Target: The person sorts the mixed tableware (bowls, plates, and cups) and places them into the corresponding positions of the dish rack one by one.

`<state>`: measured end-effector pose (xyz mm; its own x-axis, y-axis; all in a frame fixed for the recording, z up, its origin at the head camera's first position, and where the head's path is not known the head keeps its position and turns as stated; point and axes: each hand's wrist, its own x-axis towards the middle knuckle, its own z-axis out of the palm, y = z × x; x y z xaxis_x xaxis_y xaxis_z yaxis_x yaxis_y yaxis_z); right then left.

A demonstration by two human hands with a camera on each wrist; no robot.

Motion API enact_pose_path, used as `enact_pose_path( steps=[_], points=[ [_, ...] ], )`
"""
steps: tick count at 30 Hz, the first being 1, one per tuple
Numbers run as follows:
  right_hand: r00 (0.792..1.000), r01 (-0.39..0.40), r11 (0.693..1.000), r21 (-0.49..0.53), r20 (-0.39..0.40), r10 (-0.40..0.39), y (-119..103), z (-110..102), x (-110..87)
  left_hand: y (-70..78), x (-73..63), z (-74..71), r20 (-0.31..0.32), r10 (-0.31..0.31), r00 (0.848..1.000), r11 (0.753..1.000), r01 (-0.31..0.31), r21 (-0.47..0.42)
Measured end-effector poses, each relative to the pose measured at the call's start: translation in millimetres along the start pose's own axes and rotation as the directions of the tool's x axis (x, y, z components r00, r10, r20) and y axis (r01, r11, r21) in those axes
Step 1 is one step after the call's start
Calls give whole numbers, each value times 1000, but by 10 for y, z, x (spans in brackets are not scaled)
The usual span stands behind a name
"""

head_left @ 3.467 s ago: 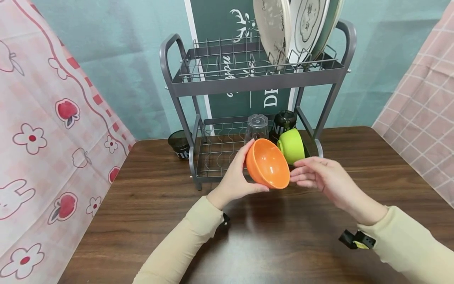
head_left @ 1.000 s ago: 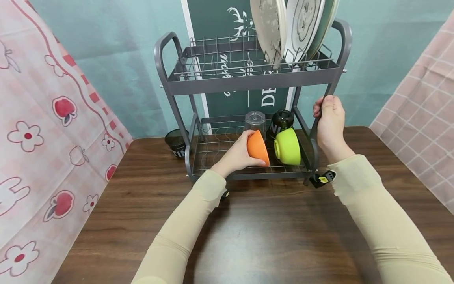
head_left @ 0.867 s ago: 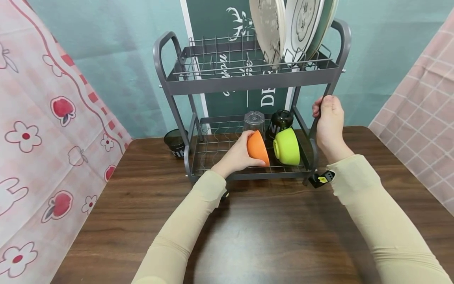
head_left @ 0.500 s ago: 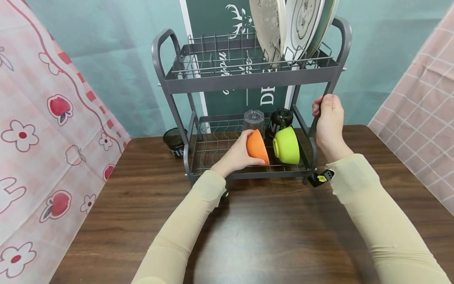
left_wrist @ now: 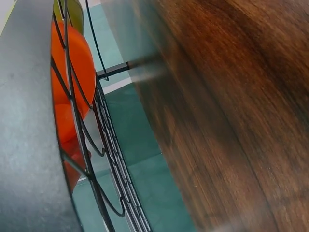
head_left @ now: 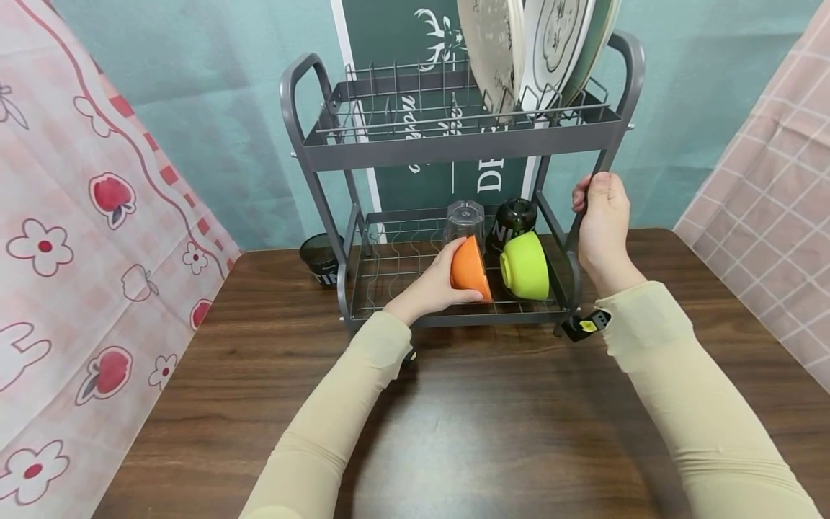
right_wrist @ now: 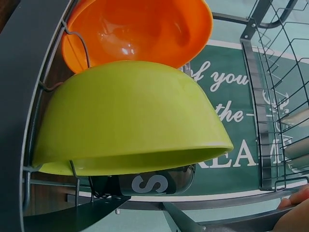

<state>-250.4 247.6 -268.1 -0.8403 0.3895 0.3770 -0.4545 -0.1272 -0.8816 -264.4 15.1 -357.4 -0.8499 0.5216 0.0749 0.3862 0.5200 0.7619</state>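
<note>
In the head view an orange bowl point(head_left: 468, 271) stands on its side on the lower tier of a grey two-tier dish rack point(head_left: 454, 148). My left hand point(head_left: 433, 287) grips it from the left, thumb low in front and fingers over the top. Just right of it, a lime green bowl point(head_left: 527, 267) sits tilted the same way, its base toward the orange one. My right hand point(head_left: 604, 220) holds the rack's right upright. The right wrist view shows the green bowl point(right_wrist: 135, 116) in front of the orange bowl's point(right_wrist: 140, 31) open side.
Behind the bowls stand an upside-down clear glass point(head_left: 464, 218) and a black cup point(head_left: 515, 218). Several plates point(head_left: 551, 54) lean upright on the upper tier's right side. Another dark cup point(head_left: 320, 258) stands on the wooden table point(head_left: 454, 432) left of the rack.
Since the oldest frame, my left hand has brought the orange bowl from in front of the rack onto its lower tier. My right hand has moved from near the bowl to the right upright.
</note>
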Motion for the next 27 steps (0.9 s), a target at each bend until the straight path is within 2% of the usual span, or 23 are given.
enact_pose_path(
  steps=[6, 12, 19, 23, 27],
  points=[
    [1000, 6, 1000, -6, -3, -6, 26, -2, 11, -16, -16, 8, 2, -7, 1000, 1000, 7, -23],
    [1000, 10, 1000, -13, 3, -10, 34, -6, 15, -23, -62, -9, -13, -46, 999, 999, 46, -13],
    [1000, 8, 1000, -19, 9, -8, 33, 5, 4, 15, -253, -126, -65, -49, 997, 998, 51, 21],
    [1000, 2, 1000, -24, -4, -2, 21, 0, 2, 65, -401, -242, -95, 6, 995, 999, -2, 38],
    [1000, 3, 1000, -28, -8, -3, 10, -8, 6, 120, -569, -386, -131, 97, 987, 995, -101, -27]
  ],
)
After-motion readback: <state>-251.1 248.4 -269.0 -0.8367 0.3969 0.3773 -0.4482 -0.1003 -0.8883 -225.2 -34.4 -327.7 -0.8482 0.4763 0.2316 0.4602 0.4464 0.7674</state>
